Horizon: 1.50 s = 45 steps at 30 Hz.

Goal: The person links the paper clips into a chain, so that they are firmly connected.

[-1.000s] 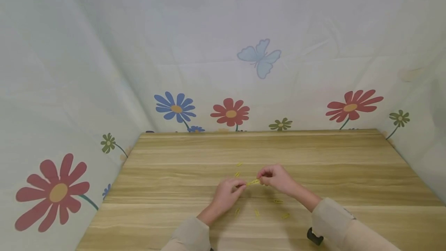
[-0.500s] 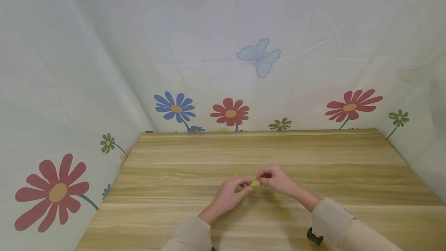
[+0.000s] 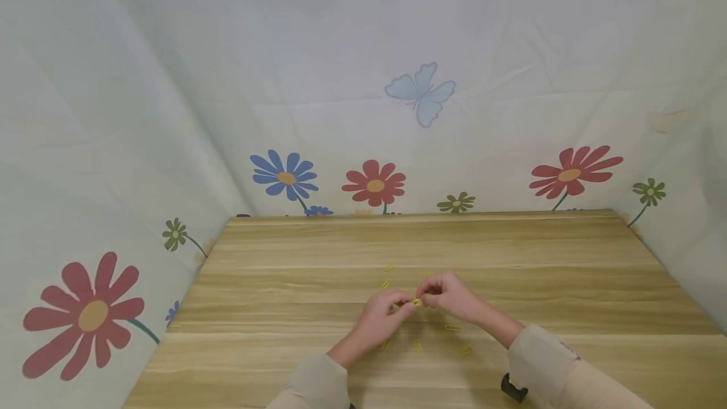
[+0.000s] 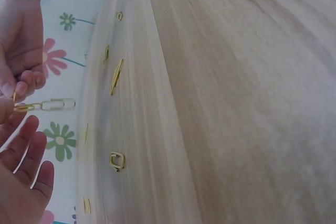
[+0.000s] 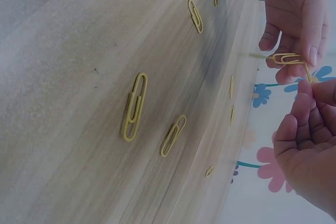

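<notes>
A pale patterned cloth (image 3: 318, 81) rises behind the tabletop (image 3: 284, 251), whose straight far edge meets it. The wood runs well past the hands to the far and side edges; its near edge is out of view. Dark strap-like gear (image 3: 514, 389) shows under the right sleeve (image 3: 545, 355), close above the wood; the left sleeve (image 3: 318, 380) reaches in from the bottom.

The 2 hands face each other near the middle of the width, raised just above the wood, fingertips nearly meeting. The left hand (image 3: 377, 316) pinches a clip between thumb and forefinger, its other fingers extended and fanned apart. The right hand (image 3: 454, 295) has its fingers bent in toward the thumb, pinching a clip too.

Each clip is yellow bent wire, long and narrow, with rounded ends and an inner loop. The left-hand clip (image 5: 286, 59) shows its loops; the right-hand clip (image 5: 308, 72) is seen edge-on, against it or just beside it. A hanging clip (image 4: 59, 104) shows below the fingers; whether it is linked, the blur hides.

Of 7 loose clips lying apart, 3 are beyond the hands, including the farthest clip (image 3: 389, 267), and 4 are nearer the body, including the rightmost clip (image 3: 466, 351).
</notes>
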Motion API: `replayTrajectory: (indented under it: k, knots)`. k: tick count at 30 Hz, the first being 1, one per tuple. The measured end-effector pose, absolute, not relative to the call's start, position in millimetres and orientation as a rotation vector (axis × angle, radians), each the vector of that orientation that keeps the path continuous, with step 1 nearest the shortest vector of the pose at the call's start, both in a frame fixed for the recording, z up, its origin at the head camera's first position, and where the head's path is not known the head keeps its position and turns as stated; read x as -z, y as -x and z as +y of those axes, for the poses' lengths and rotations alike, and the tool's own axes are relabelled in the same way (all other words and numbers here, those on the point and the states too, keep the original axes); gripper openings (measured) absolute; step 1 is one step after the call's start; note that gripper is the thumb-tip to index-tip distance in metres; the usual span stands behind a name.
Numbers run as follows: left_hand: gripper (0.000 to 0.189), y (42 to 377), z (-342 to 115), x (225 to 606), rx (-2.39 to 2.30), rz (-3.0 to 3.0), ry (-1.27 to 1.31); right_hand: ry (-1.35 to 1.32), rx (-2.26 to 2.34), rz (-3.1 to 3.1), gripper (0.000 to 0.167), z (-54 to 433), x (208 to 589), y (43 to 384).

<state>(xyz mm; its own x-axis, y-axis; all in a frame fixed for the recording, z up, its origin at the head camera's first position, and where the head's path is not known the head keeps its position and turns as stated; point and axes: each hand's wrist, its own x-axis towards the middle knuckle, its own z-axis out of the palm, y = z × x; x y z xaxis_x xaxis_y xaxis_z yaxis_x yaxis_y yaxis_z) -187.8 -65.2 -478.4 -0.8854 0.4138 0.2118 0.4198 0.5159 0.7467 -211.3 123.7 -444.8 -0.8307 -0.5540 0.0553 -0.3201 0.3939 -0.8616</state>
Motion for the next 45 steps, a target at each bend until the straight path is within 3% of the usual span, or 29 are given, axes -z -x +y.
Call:
replayTrajectory:
  k: [9,16,31,45]
  knots:
    - [0.021,186.9,-66.0,479.9,1.374,-2.705,0.734,0.770,1.415,2.397,0.012,117.2,419.7,194.8]
    - [0.020,188.0,-66.0,481.2,1.363,-2.725,0.728,0.760,1.419,2.385,0.011,121.0,445.7,208.5]
    - [0.022,191.5,-81.3,479.0,1.297,-2.800,0.639,0.860,1.410,2.437,0.013,130.0,453.0,210.7]
    - [0.024,194.5,-107.2,481.5,1.291,-2.807,0.575,1.071,1.033,2.677,0.015,127.1,472.9,192.4]
